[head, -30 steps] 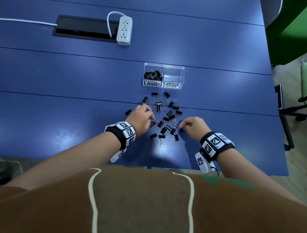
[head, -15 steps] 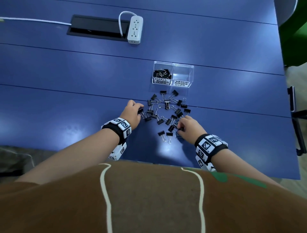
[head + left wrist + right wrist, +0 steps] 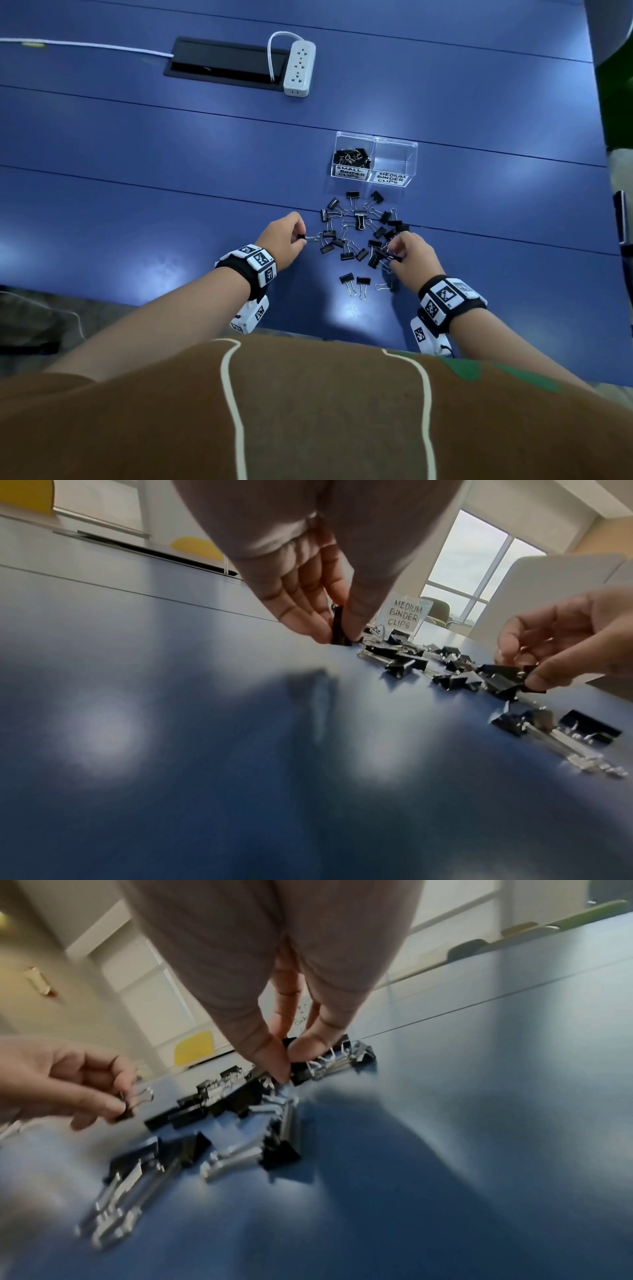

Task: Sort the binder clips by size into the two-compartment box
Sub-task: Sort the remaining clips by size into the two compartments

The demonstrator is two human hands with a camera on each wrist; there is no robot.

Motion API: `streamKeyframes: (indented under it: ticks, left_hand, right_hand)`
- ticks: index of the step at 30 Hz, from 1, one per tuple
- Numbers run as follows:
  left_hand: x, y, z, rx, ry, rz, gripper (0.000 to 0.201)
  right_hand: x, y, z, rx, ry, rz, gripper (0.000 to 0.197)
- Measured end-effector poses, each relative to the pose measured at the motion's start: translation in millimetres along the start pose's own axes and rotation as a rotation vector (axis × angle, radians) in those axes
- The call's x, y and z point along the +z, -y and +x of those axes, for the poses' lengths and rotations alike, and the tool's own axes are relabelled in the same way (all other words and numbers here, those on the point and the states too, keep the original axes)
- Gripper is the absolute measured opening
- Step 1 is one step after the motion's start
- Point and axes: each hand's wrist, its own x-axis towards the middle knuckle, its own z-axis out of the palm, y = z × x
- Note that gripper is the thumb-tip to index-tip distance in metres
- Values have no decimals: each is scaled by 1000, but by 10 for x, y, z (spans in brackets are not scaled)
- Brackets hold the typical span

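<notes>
Black binder clips (image 3: 359,233) lie scattered on the blue table just in front of a clear two-compartment box (image 3: 375,137). Its left compartment, labelled small, holds a heap of small clips (image 3: 352,158). I see no clips in the right one, labelled medium (image 3: 394,159). At the pile's left edge my left hand (image 3: 300,236) pinches one clip (image 3: 339,631) by its black body, low over the table. At the pile's right side my right hand (image 3: 394,256) pinches another clip (image 3: 294,1049) between thumb and fingers. Three clips (image 3: 356,282) lie apart, nearer to me.
A white power strip (image 3: 298,66) and a black cable hatch (image 3: 222,61) sit far back on the table. The table's near edge (image 3: 308,330) runs just behind my wrists. A dark chair part (image 3: 621,219) shows at the right.
My left hand has drawn back to the pile's left edge with a clip pinched. My right hand has moved forward into the pile and taken hold of a clip.
</notes>
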Motion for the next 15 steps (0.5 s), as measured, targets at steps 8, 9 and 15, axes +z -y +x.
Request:
streamKeyframes:
  ticks: [8,9,15]
  left_hand:
    - [237,-205,-14,130,250,188,42]
    - [269,-210,-12,114,249,217,41]
    - [379,-247,6,111,190,310,30]
  right_hand:
    - [72,128,-19,-23,53,56,33]
    - [96,140,-20,-31,65,6,33]
    - [226,137,-25,-98,63,-104,23]
